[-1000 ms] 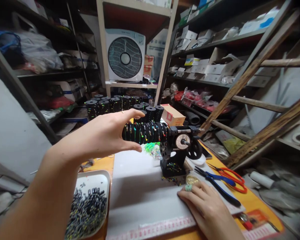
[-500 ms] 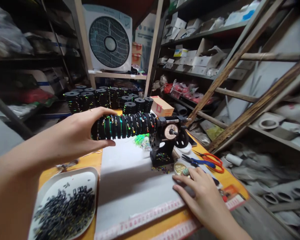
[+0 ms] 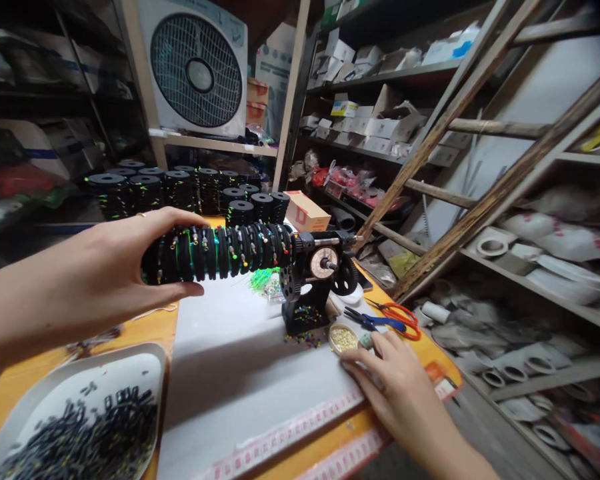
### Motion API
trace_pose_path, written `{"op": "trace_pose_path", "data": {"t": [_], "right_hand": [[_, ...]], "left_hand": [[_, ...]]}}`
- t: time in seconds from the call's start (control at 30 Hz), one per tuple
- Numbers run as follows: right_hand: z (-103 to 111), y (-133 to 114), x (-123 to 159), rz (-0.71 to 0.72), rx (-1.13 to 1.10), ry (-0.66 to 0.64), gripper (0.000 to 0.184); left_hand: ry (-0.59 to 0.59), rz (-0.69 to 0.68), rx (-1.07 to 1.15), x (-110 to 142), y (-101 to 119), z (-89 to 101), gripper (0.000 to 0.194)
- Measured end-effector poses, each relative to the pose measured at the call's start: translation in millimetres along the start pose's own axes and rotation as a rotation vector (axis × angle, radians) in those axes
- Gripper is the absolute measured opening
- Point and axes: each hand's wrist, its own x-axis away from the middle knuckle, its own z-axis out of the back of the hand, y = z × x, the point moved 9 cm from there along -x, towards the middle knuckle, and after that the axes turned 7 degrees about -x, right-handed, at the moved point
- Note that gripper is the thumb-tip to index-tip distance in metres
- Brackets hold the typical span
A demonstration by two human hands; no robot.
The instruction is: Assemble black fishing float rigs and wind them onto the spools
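Observation:
A row of black foam spools point(image 3: 220, 252), wound with line and carrying small coloured beads, lies level on the shaft of a black hand-crank winder point(image 3: 307, 300) with a round dial. My left hand point(image 3: 115, 267) wraps around the row's far left end, thumb below and fingers above. My right hand point(image 3: 395, 373) rests low on the white board point(image 3: 240, 380), fingers stretched out, with a green wrap on one finger. Its fingertips lie beside a small dish point(image 3: 344, 339) of gold-coloured bits. Loose coloured beads point(image 3: 305, 337) lie around the winder's base.
A white tray point(image 3: 150, 363) of small black pieces stands at the front left. Blue-handled pliers point(image 3: 380, 321) and orange-handled scissors point(image 3: 405, 319) lie at the right. Stacked spools point(image 3: 150, 187) and a cardboard box point(image 3: 307, 212) stand behind. A wooden ladder point(image 3: 445, 133) leans at the right.
My left hand has moved leftward away from the winder, so more of the spool row shows. My right hand has shifted slightly off the small dish. The view has turned right.

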Motion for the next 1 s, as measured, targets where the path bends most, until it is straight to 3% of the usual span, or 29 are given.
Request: {"op": "trace_pose_path", "data": {"t": [0.2, 0.33, 0.43, 0.6, 0.73, 0.8, 0.9, 1.0], "right_hand": [[-14, -12, -18, 0.191, 0.128, -0.010, 0.016], [-17, -9, -20, 0.195, 0.039, -0.001, 0.014], [-13, -20, -24, 0.208, -0.115, -0.007, 0.015], [15, -63, -56, 0.181, -0.576, -0.033, 0.007], [52, -113, -102, 0.325, -0.791, 0.022, 0.012], [66, -134, -122, 0.428, -0.747, 0.094, 0.014], [87, -156, -137, 0.560, -0.535, 0.350, 0.014], [92, -171, -141, 0.641, -0.336, 0.519, 0.013]], "left_hand": [[0.053, -0.098, -0.004, 0, 2, 4.0, 0.065], [0.018, -0.148, 0.006, 3, 3, 1.9, 0.063], [0.032, -0.188, -0.014, 4, 2, 1.5, 0.070], [0.056, -0.215, 0.014, 6, 2, 4.0, 0.064], [0.055, -0.243, 0.045, 8, 7, 7.3, 0.059], [0.057, -0.271, 0.065, 9, 10, 8.6, 0.056], [0.068, -0.311, 0.092, 9, 12, 10.1, 0.055], [0.057, -0.331, 0.114, 8, 12, 8.9, 0.055]]}}
